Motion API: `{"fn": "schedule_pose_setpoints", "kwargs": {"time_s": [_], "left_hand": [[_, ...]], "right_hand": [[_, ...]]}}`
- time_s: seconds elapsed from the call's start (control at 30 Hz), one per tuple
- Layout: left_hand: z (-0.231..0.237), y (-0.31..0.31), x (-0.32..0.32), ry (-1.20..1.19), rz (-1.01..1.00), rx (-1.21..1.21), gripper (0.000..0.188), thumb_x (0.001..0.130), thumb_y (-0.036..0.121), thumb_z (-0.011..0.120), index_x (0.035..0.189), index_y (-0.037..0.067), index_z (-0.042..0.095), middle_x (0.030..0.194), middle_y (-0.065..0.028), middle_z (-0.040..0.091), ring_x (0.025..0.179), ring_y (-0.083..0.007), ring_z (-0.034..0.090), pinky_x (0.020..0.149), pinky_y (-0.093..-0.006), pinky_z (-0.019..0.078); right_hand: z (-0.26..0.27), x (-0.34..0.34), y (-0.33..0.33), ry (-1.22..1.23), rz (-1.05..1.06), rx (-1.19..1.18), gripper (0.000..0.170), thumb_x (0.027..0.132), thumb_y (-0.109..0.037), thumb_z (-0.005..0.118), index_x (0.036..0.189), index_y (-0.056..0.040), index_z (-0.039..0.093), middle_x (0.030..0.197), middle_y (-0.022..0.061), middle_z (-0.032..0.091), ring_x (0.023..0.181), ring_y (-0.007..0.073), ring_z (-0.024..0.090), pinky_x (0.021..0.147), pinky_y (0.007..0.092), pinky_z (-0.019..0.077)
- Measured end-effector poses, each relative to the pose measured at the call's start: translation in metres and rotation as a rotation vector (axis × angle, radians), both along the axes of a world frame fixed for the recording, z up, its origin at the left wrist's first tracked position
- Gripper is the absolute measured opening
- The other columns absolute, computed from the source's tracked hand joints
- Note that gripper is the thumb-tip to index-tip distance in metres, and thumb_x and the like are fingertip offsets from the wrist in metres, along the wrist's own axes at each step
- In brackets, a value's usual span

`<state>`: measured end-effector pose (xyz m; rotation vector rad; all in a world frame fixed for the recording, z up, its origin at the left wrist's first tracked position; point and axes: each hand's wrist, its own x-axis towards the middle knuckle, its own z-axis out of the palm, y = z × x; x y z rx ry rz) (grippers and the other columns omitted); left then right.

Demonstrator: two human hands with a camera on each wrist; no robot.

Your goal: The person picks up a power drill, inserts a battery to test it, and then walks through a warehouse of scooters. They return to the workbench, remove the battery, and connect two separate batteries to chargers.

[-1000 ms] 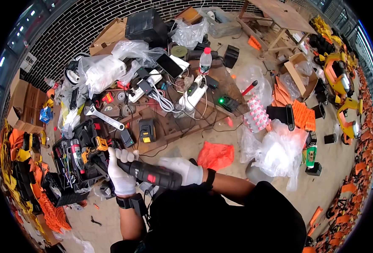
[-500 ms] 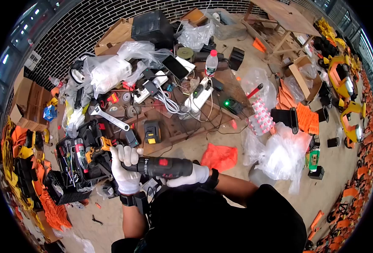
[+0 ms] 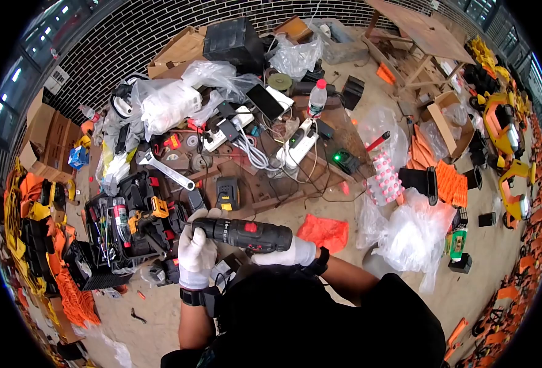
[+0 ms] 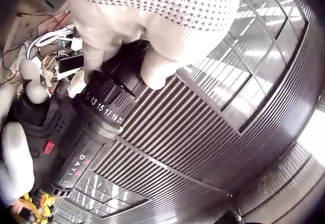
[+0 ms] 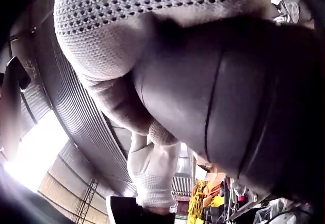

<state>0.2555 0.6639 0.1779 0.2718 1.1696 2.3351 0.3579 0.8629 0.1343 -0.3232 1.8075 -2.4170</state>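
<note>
A black power drill with red buttons lies sideways across the person's front in the head view. The gloved left hand pinches its chuck end; in the left wrist view the left hand's fingers and thumb are round the black chuck, just above the numbered collar. The gloved right hand grips the drill from below, near the handle; in the right wrist view the right hand curls round the dark body, which hides part of its fingers.
Ahead stands a cluttered table with a wrench, a battery, power strips, a phone and a bottle. An open tool case is at the left. Plastic bags and an orange cloth lie right.
The drill has turned from a slant to nearly level, and its side with the red button faces up more. Both hands still hold it. The head view has shifted, moving the scene rightward.
</note>
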Motion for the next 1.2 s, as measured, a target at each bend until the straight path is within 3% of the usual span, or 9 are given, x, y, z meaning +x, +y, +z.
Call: {"fn": "schedule_pose_setpoints", "kwargs": {"time_s": [0.2, 0.4, 0.47, 0.53, 0.57, 0.67, 0.7, 0.83, 1.2], "left_hand": [[-0.002, 0.0, 0.0, 0.015, -0.032, -0.013, 0.056, 0.091, 0.027, 0.068, 0.132, -0.002, 0.044, 0.128, -0.0177, 0.057, 0.124, -0.0334, 0.053, 0.104, -0.0477, 0.0433], [-0.003, 0.004, -0.003, -0.014, -0.041, -0.08, 0.054, 0.094, 0.033, 0.062, 0.133, 0.0, 0.044, 0.13, -0.0179, 0.055, 0.122, -0.0331, 0.053, 0.103, -0.0472, 0.0431], [-0.024, 0.005, 0.002, -0.053, -0.026, 0.0, 0.05, 0.1, 0.038, 0.05, 0.134, 0.002, 0.043, 0.126, -0.0166, 0.057, 0.116, -0.0308, 0.056, 0.096, -0.0455, 0.0462], [-0.003, 0.021, 0.017, 0.062, -0.062, -0.342, 0.046, 0.102, 0.039, 0.045, 0.132, 0.004, 0.048, 0.108, -0.0094, 0.059, 0.101, -0.0219, 0.058, 0.089, -0.0365, 0.0466], [0.014, 0.014, 0.021, 0.013, -0.257, -0.649, 0.046, 0.104, 0.039, 0.042, 0.129, 0.001, 0.051, 0.1, -0.0044, 0.055, 0.094, -0.0148, 0.053, 0.084, -0.0293, 0.0442], [-0.02, 0.014, 0.027, 0.374, -0.603, -0.728, 0.051, 0.1, 0.043, 0.049, 0.124, -0.002, 0.05, 0.104, -0.0093, 0.064, 0.091, -0.013, 0.063, 0.078, -0.0263, 0.0497], [-0.014, 0.026, 0.038, 0.21, -0.603, -0.548, 0.053, 0.096, 0.046, 0.054, 0.121, -0.001, 0.053, 0.096, -0.0054, 0.062, 0.086, -0.0103, 0.059, 0.073, -0.0247, 0.0468], [-0.014, 0.03, 0.035, 0.113, -0.632, -0.548, 0.059, 0.092, 0.051, 0.059, 0.12, -0.001, 0.054, 0.094, -0.0016, 0.059, 0.076, -0.0081, 0.051, 0.068, -0.0238, 0.0438], [-0.025, 0.036, 0.044, -0.078, -0.372, -0.424, 0.052, 0.093, 0.049, 0.059, 0.104, -0.002, 0.056, 0.09, -0.0028, 0.055, 0.085, -0.0097, 0.05, 0.078, -0.0251, 0.0424]], "right_hand": [[-0.015, 0.004, -0.002, -0.017, 0.003, 0.043, 0.056, 0.082, -0.005, 0.068, 0.136, -0.0074, 0.053, 0.114, 0.0016, 0.063, 0.098, 0.0076, 0.057, 0.088, 0.0264, 0.0464], [0.017, -0.001, 0.002, -0.09, -0.052, -0.176, 0.043, 0.081, -0.005, 0.069, 0.123, -0.0032, 0.058, 0.098, 0.004, 0.066, 0.089, 0.0117, 0.062, 0.079, 0.0271, 0.0506], [0.02, -0.003, 0.002, -0.262, -0.057, -0.352, 0.032, 0.078, -0.001, 0.068, 0.11, -0.002, 0.061, 0.09, 0.004, 0.065, 0.081, 0.0117, 0.062, 0.073, 0.0267, 0.0507], [0.032, -0.01, 0.003, -0.365, -0.173, -0.432, 0.012, 0.079, -0.001, 0.061, 0.091, -0.0017, 0.062, 0.082, 0.0038, 0.062, 0.075, 0.0118, 0.061, 0.071, 0.0267, 0.0499], [0.028, -0.018, 0.009, -0.309, -0.202, -0.414, 0.013, 0.08, -0.002, 0.059, 0.092, -0.0019, 0.061, 0.083, 0.0046, 0.06, 0.074, 0.0126, 0.06, 0.072, 0.0278, 0.0502], [0.024, -0.037, 0.016, -0.262, -0.365, -0.65, 0.019, 0.079, -0.001, 0.054, 0.099, -0.0027, 0.057, 0.088, 0.0076, 0.058, 0.072, 0.0155, 0.058, 0.075, 0.0324, 0.0518], [0.015, -0.041, 0.02, -0.233, -0.351, -0.736, 0.027, 0.08, 0.0, 0.053, 0.107, -0.0035, 0.055, 0.094, 0.0093, 0.058, 0.074, 0.0171, 0.059, 0.077, 0.0356, 0.0533], [-0.001, -0.047, 0.026, -0.238, -0.311, -0.832, 0.03, 0.084, -0.001, 0.052, 0.114, -0.0044, 0.053, 0.098, 0.0104, 0.06, 0.077, 0.0178, 0.061, 0.08, 0.039, 0.0542], [0.004, -0.045, 0.014, -0.209, -0.332, -0.765, 0.038, 0.09, -0.007, 0.051, 0.127, -0.0042, 0.043, 0.087, 0.0057, 0.057, 0.077, 0.0168, 0.055, 0.082, 0.0412, 0.0533]]}}
